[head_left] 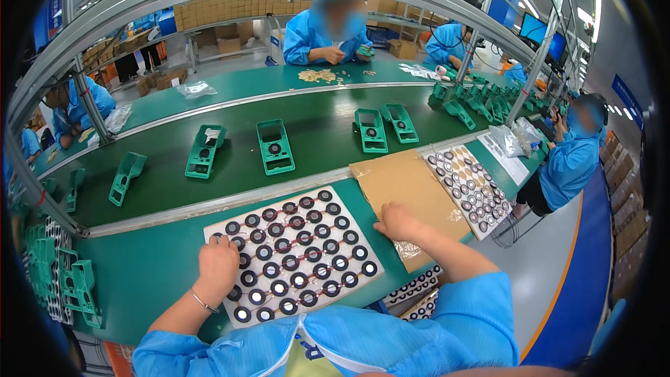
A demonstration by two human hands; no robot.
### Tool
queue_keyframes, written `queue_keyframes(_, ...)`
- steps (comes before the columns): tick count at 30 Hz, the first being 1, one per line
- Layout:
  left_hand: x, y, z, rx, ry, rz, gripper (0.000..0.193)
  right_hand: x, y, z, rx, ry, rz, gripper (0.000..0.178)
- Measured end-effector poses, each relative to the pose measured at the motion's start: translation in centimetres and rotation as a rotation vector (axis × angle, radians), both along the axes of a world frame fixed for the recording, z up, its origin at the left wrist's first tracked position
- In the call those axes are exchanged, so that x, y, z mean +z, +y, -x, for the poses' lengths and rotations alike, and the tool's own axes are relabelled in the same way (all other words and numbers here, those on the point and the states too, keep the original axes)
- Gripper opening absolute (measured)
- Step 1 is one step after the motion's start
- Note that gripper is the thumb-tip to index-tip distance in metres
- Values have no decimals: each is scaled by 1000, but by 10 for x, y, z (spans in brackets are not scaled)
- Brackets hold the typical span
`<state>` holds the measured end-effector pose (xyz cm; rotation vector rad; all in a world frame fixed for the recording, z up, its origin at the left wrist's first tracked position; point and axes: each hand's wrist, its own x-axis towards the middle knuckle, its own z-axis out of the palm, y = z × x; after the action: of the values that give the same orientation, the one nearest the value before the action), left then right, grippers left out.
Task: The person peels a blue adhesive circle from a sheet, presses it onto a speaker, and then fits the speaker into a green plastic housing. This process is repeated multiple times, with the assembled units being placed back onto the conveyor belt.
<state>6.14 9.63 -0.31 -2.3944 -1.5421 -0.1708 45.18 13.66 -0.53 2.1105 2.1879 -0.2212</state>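
A white tray (223, 227) of several black ring-shaped parts (300, 258) lies on the green bench in front of me. My left hand (218, 265) rests curled on the tray's left side, on top of the rings. Its fingers are closed and I cannot see anything in them. My right hand (396, 222) rests at the tray's right edge, fingers bent, touching a brown cardboard sheet (405, 181) that lies beside the tray. A clear plastic film (412, 248) sits under my right wrist.
A dark green conveyor belt (314, 132) carries several green plastic holders (273, 146). A second tray of rings (471, 185) lies to the right. Green holders (73, 283) are stacked at my left. Other workers in blue coats (328, 28) sit around the line.
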Motion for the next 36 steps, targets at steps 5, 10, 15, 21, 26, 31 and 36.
queue_keyframes(5,5,-7,2,17,-210,-48,10,17,2,2,-129,-173,-160,50)
queue_keyframes(10,-5,-6,4,21,-197,-77,13,16,1,-1,64,-204,55,50)
queue_keyframes(15,4,-8,9,-2,-229,-30,15,24,-29,36,183,-162,98,45)
queue_keyframes(21,27,-3,10,30,-414,-62,13,34,-27,60,133,3,137,31)
queue_keyframes(26,51,20,-1,-108,-1528,622,10,64,15,86,303,462,-37,29)
queue_keyframes(31,52,35,-29,-306,-1909,879,8,57,61,139,466,1597,973,31)
queue_keyframes(36,43,46,-35,-359,-1856,753,7,42,69,162,599,1807,1377,35)
